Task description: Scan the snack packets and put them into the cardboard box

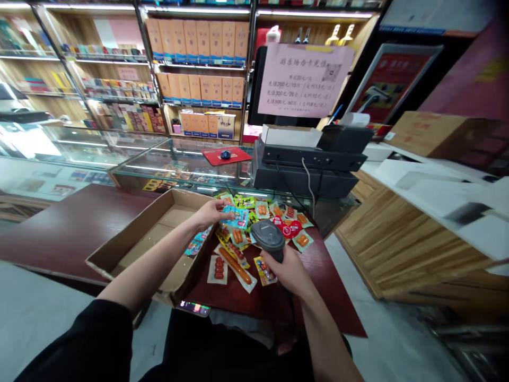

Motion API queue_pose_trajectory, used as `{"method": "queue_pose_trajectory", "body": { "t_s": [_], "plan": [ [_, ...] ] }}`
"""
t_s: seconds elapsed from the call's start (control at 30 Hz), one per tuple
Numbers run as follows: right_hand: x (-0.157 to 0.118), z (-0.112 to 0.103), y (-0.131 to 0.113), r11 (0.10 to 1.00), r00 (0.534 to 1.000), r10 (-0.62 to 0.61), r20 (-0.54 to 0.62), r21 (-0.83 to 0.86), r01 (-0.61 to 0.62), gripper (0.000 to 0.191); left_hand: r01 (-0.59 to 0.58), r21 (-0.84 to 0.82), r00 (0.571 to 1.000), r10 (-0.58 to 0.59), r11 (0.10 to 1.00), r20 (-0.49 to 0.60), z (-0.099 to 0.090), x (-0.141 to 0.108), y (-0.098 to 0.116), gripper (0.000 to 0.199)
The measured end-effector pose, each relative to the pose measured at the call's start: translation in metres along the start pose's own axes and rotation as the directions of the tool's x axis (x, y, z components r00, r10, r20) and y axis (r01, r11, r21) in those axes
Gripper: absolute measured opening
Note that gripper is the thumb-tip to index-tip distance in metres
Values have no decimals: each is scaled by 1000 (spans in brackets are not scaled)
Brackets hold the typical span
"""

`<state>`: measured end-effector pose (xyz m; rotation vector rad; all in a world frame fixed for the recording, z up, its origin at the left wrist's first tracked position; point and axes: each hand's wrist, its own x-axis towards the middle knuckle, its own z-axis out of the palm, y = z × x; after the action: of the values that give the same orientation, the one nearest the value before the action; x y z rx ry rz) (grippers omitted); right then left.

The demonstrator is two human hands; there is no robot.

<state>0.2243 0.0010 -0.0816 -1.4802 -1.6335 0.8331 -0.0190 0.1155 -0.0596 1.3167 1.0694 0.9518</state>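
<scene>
Left hand [210, 215] pinches blue packet [240, 217] among loose packets [237, 236]; right hand [287, 269] wraps around scanner [268, 235], four o'clock from blue packet. Risk, as judged: crowding (many overlap) could make scanner read wrong one; weak pinch could drop blue packet. Count: one scanner; one box [153, 236], eight o'clock; one phone [195, 308], seven o'clock; loose packets, total uncertain.

Pinching a blue packet [235, 216] in the left hand [209, 213], above snack packets [238, 236] strewn over a dark red surface [326, 278]. Reaching there across an open cardboard box [149, 237] containing other blue packets [196, 243]. Gripping a dark scanner [269, 235] in the right hand [290, 269], head toward the pile. Facing a pink sign [302, 79], a mouse [225, 154] on a red pad [242, 155], and lit shelves [202, 64].
</scene>
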Motion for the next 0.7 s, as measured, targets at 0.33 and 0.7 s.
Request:
{"method": "queue_pose_trajectory", "body": {
  "t_s": [0.33,0.7],
  "plan": [
    [16,30,-29,998,992,-24,120,55,17,24,160,24,946,-147,987,-287,-109,-40,-5,59],
    [3,77,-37,991,974,-134,180,50,127,36,197,112,941,-156,974,-299,-94,-13,-58,50]
  ]
}}
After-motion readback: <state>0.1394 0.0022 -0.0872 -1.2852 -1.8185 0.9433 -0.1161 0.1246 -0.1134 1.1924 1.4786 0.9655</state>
